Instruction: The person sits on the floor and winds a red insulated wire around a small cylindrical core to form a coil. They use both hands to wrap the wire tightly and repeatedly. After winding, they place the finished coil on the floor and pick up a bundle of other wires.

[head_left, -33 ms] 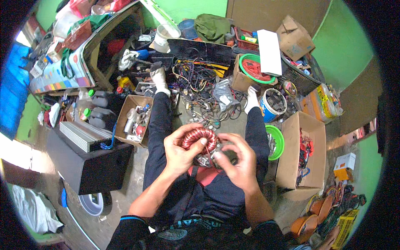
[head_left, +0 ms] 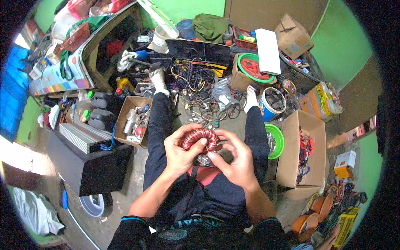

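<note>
A ring-shaped coil of reddish copper wire (head_left: 194, 136) is held up over my lap, between my knees. My left hand (head_left: 178, 151) grips its left side, with the thumb across the front and the fingers behind. On the right side, my right hand (head_left: 236, 162) closes in with bent fingers at the winding's edge and the thumb near its lower end. Whether the right fingertips pinch a loose wire end is too small to tell. Behind and below the coil, small metal parts (head_left: 203, 160) show in part.
Tangled cables (head_left: 196, 83) lie on the floor between my feet. A cardboard box of parts (head_left: 125, 129) and a black cabinet (head_left: 83, 166) stand at left. To the right are a green basin (head_left: 280, 143), a white-and-blue bucket (head_left: 266, 114) and a tall cardboard box (head_left: 287, 166).
My right hand's fingers, slightly apart from the coil and blurred before, have come in against its right side. The left hand and the coil have stayed in place.
</note>
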`<state>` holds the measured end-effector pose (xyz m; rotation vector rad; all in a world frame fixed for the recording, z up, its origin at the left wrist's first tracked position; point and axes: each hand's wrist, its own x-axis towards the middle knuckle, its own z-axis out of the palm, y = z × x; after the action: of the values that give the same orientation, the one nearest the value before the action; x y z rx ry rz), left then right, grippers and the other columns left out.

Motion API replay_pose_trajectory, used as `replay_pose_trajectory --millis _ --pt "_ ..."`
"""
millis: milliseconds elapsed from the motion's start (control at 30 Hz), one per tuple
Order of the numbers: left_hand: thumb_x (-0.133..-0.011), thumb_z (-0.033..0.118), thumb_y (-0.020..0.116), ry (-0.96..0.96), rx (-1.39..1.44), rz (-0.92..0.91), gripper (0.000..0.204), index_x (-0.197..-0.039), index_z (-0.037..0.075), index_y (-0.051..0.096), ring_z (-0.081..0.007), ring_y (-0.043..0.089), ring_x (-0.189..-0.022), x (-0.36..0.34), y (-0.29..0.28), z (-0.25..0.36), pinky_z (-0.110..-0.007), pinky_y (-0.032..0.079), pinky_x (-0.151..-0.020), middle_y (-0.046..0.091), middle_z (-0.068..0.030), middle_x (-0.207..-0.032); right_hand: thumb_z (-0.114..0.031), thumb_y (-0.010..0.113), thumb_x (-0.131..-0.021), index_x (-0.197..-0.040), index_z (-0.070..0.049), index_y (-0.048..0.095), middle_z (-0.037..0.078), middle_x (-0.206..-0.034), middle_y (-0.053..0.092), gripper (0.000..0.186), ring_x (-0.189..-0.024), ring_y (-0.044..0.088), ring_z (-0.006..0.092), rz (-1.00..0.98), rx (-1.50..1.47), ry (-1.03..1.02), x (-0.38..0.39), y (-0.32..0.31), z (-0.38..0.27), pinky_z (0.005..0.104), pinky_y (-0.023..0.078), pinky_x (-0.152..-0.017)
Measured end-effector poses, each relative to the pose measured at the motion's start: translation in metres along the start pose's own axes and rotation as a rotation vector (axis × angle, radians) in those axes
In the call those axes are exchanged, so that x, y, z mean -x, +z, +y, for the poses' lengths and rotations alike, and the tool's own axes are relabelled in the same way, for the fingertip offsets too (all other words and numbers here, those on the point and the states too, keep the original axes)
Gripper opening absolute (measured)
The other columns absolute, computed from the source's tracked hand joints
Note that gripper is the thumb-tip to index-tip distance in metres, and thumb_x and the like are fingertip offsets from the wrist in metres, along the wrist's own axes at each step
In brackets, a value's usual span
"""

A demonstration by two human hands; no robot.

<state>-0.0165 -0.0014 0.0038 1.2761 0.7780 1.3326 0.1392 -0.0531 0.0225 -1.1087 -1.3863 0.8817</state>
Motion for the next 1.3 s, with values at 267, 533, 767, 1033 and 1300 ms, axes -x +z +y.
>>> replay_pose_trajectory --millis 267,533,767,1033,1300 --pt "-0.079 0.008 0.076 0.009 -0.061 -0.21 0.033 -0.108 -0.002 0.063 -0.0133 0.062 -0.091 -0.004 -0.001 -0.006 -0.028 0.05 -0.083 0.066 -0.0092 -0.099 0.001 0.075 -0.071 -0.106 0.0 0.057 0.005 -0.084 0.063 0.04 -0.077 0.064 0.0102 0.025 -0.02 0.099 -0.005 -0.003 0.01 0.0249 0.053 -0.068" --pt "-0.071 0.006 0.08 0.322 -0.46 -0.323 0.039 -0.107 0.0 0.066 -0.0215 0.062 -0.082 -0.005 0.005 0.01 -0.031 0.049 -0.074 0.063 -0.0115 -0.091 -0.001 0.073 -0.064 -0.095 -0.003 0.06 0.011 -0.08 0.065 0.033 -0.068 0.067 0.0249 0.194 0.403 -0.236 -0.009 0.003 0.026 0.0352 0.052 -0.061" --pt "-0.072 0.006 0.079 0.359 -0.473 -0.356 0.032 -0.1 -0.001 0.065 -0.0233 0.063 -0.078 -0.003 0.005 0.003 -0.032 0.05 -0.069 0.063 -0.0124 -0.088 -0.006 0.07 -0.068 -0.105 -0.001 0.061 0.014 -0.086 0.064 0.039 -0.073 0.066 0.0303 0.23 0.461 -0.189 0.001 0.012 0.026 0.0395 0.052 -0.062" --pt "-0.082 0.009 0.072 0.144 -0.303 -0.364 0.021 -0.099 -0.003 0.066 -0.0197 0.064 -0.081 0.004 -0.004 0.016 -0.029 0.05 -0.073 0.066 -0.0121 -0.09 -0.007 0.071 -0.084 -0.118 0.002 0.055 0.005 -0.101 0.062 0.039 -0.086 0.063 0.014 -0.54 -0.683 0.411 0.009 -0.039 0.033 0.028 0.053 -0.079" --pt "-0.085 0.016 0.07 -0.114 -0.128 -0.407 0.022 -0.093 -0.004 0.066 -0.0156 0.06 -0.079 0.022 0.01 0.011 -0.028 0.046 -0.072 0.064 -0.0089 -0.086 -0.015 0.078 -0.064 -0.071 -0.005 0.061 0.001 -0.071 0.058 0.021 -0.068 0.055 0.0114 -0.774 -0.124 0.005 -0.05 -0.069 0.064 0.0259 0.04 -0.058"
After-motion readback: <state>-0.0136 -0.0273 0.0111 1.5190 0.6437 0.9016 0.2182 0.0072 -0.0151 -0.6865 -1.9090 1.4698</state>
